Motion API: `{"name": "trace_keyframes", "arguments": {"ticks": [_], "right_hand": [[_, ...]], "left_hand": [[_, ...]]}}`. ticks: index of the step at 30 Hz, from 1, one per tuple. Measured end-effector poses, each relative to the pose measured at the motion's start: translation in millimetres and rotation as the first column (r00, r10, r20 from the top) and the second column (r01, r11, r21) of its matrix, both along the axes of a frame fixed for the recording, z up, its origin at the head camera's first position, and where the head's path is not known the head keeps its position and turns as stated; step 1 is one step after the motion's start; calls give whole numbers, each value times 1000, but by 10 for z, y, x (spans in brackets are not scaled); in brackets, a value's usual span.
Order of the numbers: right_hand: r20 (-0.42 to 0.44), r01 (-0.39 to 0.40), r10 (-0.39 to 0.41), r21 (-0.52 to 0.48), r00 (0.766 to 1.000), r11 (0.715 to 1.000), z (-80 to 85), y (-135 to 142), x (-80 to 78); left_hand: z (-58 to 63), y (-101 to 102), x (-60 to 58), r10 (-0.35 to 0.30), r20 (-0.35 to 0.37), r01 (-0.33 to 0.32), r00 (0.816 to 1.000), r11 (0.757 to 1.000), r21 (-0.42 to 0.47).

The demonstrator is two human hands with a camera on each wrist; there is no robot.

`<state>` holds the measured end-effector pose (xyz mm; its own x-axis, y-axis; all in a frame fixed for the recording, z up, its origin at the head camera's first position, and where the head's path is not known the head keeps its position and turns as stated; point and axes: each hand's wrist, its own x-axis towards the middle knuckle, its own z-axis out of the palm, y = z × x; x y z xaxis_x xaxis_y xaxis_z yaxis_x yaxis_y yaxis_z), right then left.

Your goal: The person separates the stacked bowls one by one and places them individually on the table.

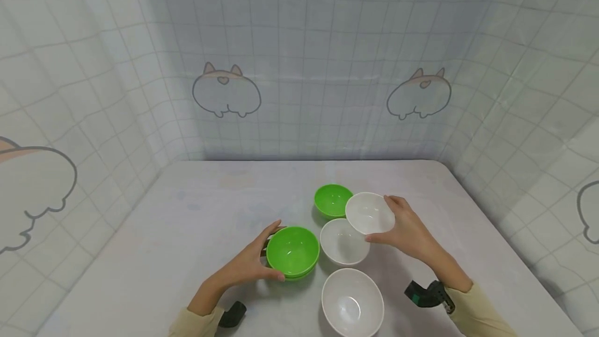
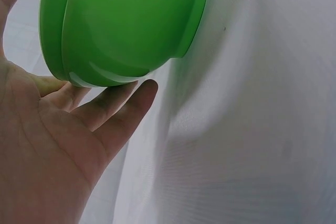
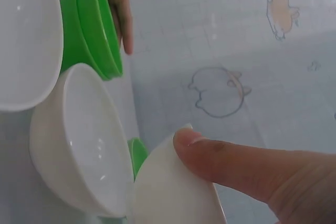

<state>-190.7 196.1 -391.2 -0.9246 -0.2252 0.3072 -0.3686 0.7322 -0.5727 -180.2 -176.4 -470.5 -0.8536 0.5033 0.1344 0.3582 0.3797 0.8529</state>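
My left hand (image 1: 255, 259) holds two nested green bowls (image 1: 293, 251) from the left, thumb on the near side and fingers on the far side. In the left wrist view the green bowls (image 2: 126, 24) tilt across the picture above the fingers; whether their foot touches the table, I cannot tell. A small white bowl (image 1: 369, 213) is pinched at its right side by my right hand (image 1: 409, 230), its rim between thumb and fingers. That white bowl (image 3: 176, 190) overlaps the edges of another white bowl (image 1: 344, 242) and a far green bowl (image 1: 333, 201) in the head view.
A larger white bowl (image 1: 353, 303) stands nearest to me on the pale table (image 1: 187, 233). Cloth walls with a grid and animal drawings (image 1: 299, 118) enclose the table at the back and sides. Dark wrist mounts (image 1: 428, 295) sit at both cuffs.
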Motion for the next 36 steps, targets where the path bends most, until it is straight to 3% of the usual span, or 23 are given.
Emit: {"name": "trace_keyframes", "arguments": {"ticks": [9,22,36], "right_hand": [[25,80,-80,13,996,997,-114,158,-66],[87,121,-122,15,989,993,-384,271,-87],[149,140,-142,23,978,990,-483,280,-67]], "left_hand": [[-2,12,-3,18,11,-18,1000,1000,-10],[-7,21,9,19,22,-19,1000,1000,0],[-16,23,19,15,46,-15,999,1000,8]]}}
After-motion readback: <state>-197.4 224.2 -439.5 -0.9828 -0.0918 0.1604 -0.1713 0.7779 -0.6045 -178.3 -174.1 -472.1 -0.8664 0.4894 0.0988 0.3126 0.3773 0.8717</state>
